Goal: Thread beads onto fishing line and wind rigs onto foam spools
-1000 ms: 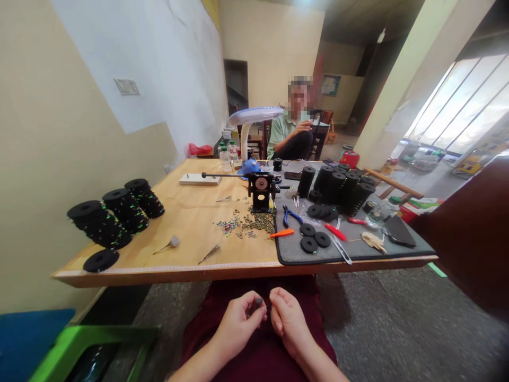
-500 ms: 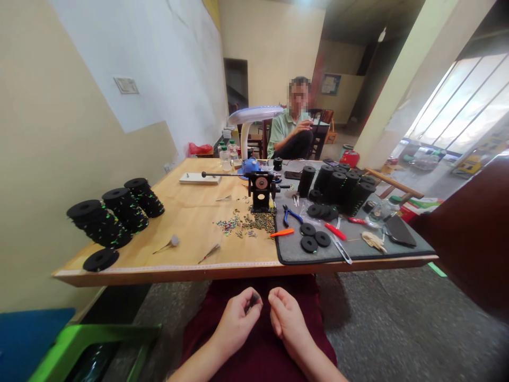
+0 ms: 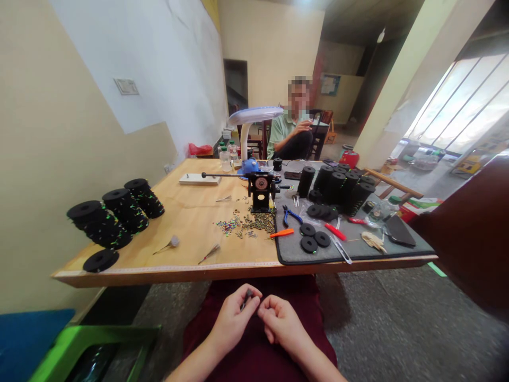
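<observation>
My left hand (image 3: 235, 314) is closed, with a small dark grey object (image 3: 247, 298) between thumb and fingers. Most of that object is covered by the fingers, so its kind does not show. Close beside it, my right hand (image 3: 280, 321) is held in a pinch, its thumb and forefinger near the left fingertips. Whatever sits in that pinch is too small or hidden to make out. Both hands are over the dark red cloth on my lap (image 3: 254, 355), in front of the table edge (image 3: 238, 277).
On the wooden table (image 3: 186, 215) are stacked black foam spools (image 3: 119, 204), small metal pieces (image 3: 260, 222), colored beads (image 3: 227, 225) and a black winding device (image 3: 261, 191). The grey mat (image 3: 294, 254) bears blue pliers (image 3: 292, 215), an orange tool (image 3: 282, 233) and more spools (image 3: 336, 185). A person (image 3: 292, 127) sits beyond.
My right hand has moved left, closer to my left hand. More of the dark grey object shows between the left fingers. The table things stay put.
</observation>
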The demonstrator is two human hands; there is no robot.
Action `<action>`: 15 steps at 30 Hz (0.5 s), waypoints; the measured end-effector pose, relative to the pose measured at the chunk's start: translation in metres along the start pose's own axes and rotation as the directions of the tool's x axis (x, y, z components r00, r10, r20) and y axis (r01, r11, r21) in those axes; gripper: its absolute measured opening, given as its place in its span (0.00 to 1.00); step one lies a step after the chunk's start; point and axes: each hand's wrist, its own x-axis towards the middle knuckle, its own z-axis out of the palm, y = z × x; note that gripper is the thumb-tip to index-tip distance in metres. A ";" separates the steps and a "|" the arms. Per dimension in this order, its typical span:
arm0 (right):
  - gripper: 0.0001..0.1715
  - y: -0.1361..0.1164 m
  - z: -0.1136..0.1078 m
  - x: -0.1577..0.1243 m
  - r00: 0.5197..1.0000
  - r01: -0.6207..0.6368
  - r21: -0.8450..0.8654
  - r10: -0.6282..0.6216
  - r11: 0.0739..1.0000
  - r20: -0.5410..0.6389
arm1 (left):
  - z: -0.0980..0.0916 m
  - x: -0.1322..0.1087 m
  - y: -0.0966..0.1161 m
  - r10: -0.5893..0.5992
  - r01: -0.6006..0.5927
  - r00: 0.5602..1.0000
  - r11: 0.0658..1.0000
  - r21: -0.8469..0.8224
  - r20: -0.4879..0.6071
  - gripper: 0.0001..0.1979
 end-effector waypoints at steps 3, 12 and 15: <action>0.12 -0.002 0.003 -0.001 1.000 0.003 0.002 -0.003 1.000 -0.016 | 0.000 0.000 -0.006 -0.009 0.009 1.000 0.999 -0.037 -0.017 0.11; 0.05 -0.003 0.007 -0.006 0.998 0.015 -0.017 -0.016 1.000 -0.067 | 0.000 0.005 -0.006 -0.158 0.148 0.987 0.944 -0.296 -0.013 0.17; 0.04 -0.002 0.007 -0.006 0.996 0.032 0.002 -0.032 0.999 -0.086 | 0.001 0.007 -0.001 -0.275 0.239 0.962 0.837 -0.492 -0.001 0.17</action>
